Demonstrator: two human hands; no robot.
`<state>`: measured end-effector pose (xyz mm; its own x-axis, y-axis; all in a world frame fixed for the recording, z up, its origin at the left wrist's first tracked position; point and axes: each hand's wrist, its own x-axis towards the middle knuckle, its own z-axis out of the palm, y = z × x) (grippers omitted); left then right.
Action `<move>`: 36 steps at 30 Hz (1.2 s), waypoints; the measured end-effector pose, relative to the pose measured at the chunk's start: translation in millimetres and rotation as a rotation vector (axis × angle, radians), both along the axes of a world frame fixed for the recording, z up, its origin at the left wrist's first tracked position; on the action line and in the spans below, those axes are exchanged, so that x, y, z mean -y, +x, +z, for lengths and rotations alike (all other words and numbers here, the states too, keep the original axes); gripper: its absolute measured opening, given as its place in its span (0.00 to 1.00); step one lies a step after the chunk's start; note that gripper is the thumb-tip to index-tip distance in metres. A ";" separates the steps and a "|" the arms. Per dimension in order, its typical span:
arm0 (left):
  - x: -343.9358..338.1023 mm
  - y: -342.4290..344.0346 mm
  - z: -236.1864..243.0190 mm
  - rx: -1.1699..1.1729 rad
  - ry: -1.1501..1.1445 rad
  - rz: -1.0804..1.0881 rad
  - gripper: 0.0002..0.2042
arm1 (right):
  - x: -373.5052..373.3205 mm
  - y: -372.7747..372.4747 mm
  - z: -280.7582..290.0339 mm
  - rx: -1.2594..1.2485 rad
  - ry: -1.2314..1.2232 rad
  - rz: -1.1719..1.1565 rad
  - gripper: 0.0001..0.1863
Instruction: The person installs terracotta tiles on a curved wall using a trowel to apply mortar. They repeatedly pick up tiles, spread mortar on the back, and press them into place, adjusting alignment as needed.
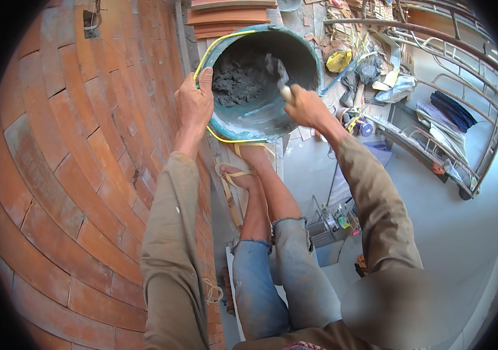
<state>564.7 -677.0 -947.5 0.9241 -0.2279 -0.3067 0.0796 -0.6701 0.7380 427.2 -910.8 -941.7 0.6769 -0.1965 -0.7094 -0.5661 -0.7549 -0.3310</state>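
Observation:
A round green bucket leans with its mouth toward me, beside the brick wall. Wet grey mortar lies heaped on the left side of its inside. My left hand is closed on the bucket's left rim, thumb on the inner side, next to the yellow handle cord. Over the right part of the mouth, my right hand is wrapped round the pale handle of a trowel. Its mortar-smeared metal end points up and away into the bucket, partly blurred.
The brick wall rises close on my left. Flat red bricks are stacked beyond the bucket. My sandalled feet stand on a narrow board. Metal scaffold frames and scattered rubble and bags lie to the right, above a grey floor.

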 end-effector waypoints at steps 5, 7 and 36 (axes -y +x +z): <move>2.2 -8.9 -2.6 0.028 -0.024 -0.018 0.27 | -29.5 17.4 -58.1 -0.112 0.623 -0.702 0.23; 1.2 -9.3 -1.4 0.030 -0.077 0.029 0.26 | -51.4 20.9 -55.9 -0.140 0.765 -0.678 0.28; -1.1 -9.4 -7.2 0.029 -0.054 -0.037 0.25 | -64.6 71.2 12.5 0.259 -0.180 1.013 0.09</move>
<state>555.3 -675.8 -954.7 0.9230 -0.2781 -0.2660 0.0332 -0.6311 0.7750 498.4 -846.2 -929.2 0.7100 0.4563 -0.5364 0.4269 -0.8846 -0.1875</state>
